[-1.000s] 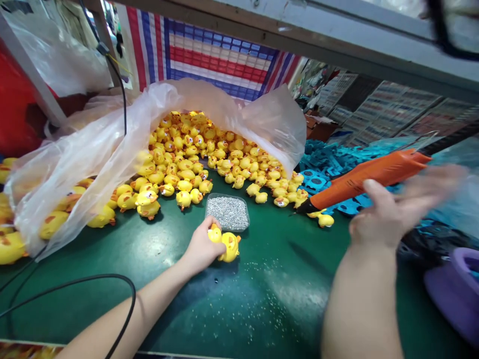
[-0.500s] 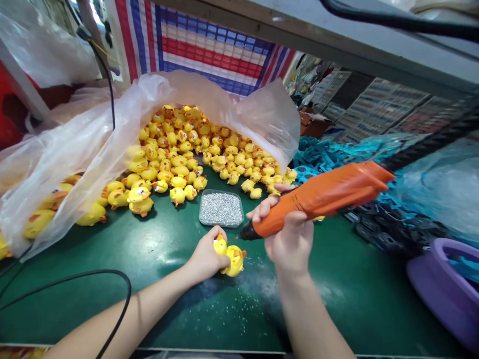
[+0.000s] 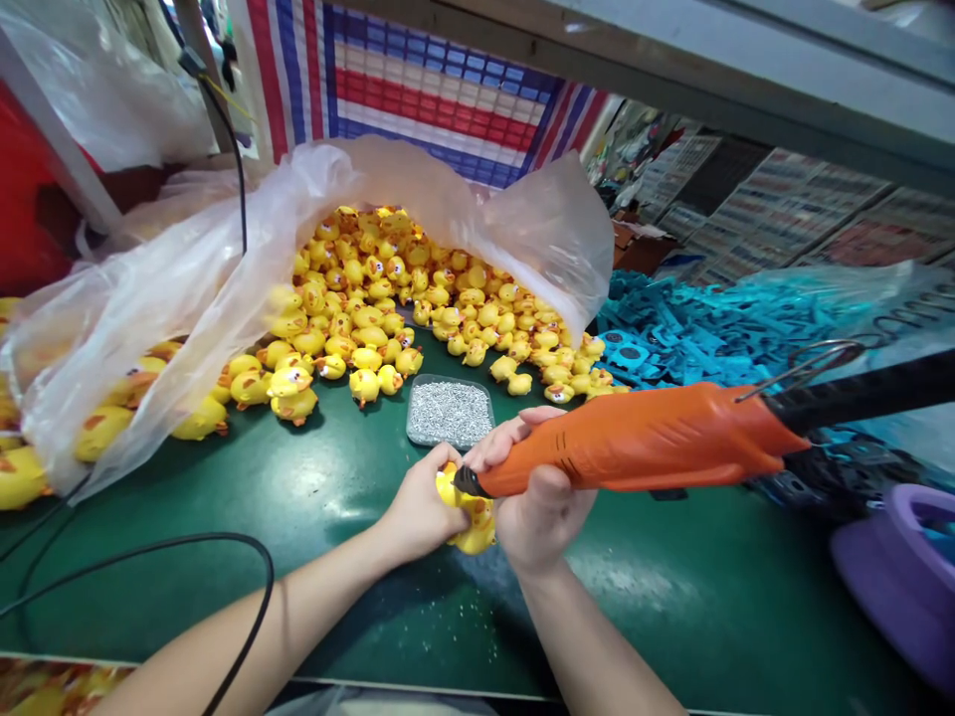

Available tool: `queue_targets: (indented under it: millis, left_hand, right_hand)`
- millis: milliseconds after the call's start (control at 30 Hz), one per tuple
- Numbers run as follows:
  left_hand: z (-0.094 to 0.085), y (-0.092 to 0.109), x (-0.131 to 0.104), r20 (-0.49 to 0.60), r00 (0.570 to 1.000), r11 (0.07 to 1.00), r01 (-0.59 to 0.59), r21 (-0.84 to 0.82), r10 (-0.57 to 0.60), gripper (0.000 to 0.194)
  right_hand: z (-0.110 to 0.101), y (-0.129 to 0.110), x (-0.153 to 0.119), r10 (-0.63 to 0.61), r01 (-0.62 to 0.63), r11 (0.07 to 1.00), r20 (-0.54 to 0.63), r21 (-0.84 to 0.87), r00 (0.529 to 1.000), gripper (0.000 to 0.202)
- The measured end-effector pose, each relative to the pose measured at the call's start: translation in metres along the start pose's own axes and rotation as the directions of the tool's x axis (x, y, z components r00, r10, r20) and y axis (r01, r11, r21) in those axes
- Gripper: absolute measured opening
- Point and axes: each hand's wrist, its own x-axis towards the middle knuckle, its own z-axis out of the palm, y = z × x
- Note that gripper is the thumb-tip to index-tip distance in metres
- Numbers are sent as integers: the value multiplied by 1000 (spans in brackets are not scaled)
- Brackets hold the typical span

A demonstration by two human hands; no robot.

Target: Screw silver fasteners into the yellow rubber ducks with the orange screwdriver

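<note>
Near the middle of the green table (image 3: 335, 597), my left hand (image 3: 422, 509) is closed on a yellow duck toy (image 3: 477, 532). An orange electric screwdriver (image 3: 634, 438) lies across my right hand (image 3: 541, 502), whose fingers are wrapped round its front part. The black nose of the screwdriver meets the duck's upper part beside my left fingers, and its tip is hidden. Just behind my hands stands a clear tray of small silvery screws (image 3: 450, 412).
Many yellow ducks (image 3: 365, 318) spill from a plastic bag (image 3: 179, 288) at the back. Teal parts (image 3: 693, 328) are heaped at the right, near a purple basin (image 3: 887, 587). A black cable (image 3: 261, 557) crosses my left forearm.
My right hand has moved left with the screwdriver, bringing its nose against the duck. The screwdriver now lies closer to level. The view has shifted slightly.
</note>
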Motion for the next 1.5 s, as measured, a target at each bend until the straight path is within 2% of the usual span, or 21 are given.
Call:
queue_targets:
  millis: [167, 267, 333, 433, 533, 633, 733, 867, 1067, 1233, 1367, 1500]
  left_hand:
    - [-1, -3, 0, -22, 999, 996, -43, 78, 45, 34]
    - [-3, -2, 1, -26, 999, 995, -25, 93, 27, 34]
    - [-6, -2, 2, -12, 1000, 995, 4, 96, -3, 36]
    - [-10, -1, 5, -17, 999, 991, 50, 121, -48, 37]
    - [-15, 0, 7, -59, 994, 976, 99, 191, -90, 34]
    - [-18, 2, 8, -89, 991, 967, 119, 226, -102, 34]
    - [-17, 6, 8, -115, 990, 973, 106, 206, -83, 33]
    - [-13, 11, 5, -110, 991, 992, 82, 95, -72, 32]
    - [-12, 9, 3, -174, 980, 996, 90, -20, -93, 29]
    - [-13, 10, 1, -198, 973, 993, 116, -34, -120, 30]
    - [-12, 12, 1, -144, 977, 987, 158, 6, -155, 32]
    - [-11, 19, 2, -1, 969, 960, 246, 131, -248, 35]
  right_hand:
    - [-1, 6, -8, -28, 28, 1000, 22, 13, 999, 39]
    - [0, 9, -6, -39, 38, 999, 13, 36, 999, 41]
    - [2, 6, 0, -3, 1, 998, 34, 56, 999, 42]
    - [4, -9, 11, 29, -28, 999, -44, 23, 999, 50]
    - [2, -31, 17, -38, 38, 999, -167, -7, 985, 56]
    - [-5, -42, 14, -63, 59, 998, -163, -29, 985, 55]
    - [-11, -38, 5, -52, 46, 998, -142, -46, 989, 52]
    - [-11, -21, -4, -54, 49, 998, -113, -50, 992, 46]
    - [-10, -7, -13, -59, 58, 998, 17, 12, 998, 33]
    - [-8, -4, -18, -80, 80, 996, 9, 39, 997, 35]
    - [-8, -6, -17, -60, 57, 989, 16, 133, 998, 36]
    - [-9, -20, -7, 77, -85, 981, 53, 177, 996, 46]
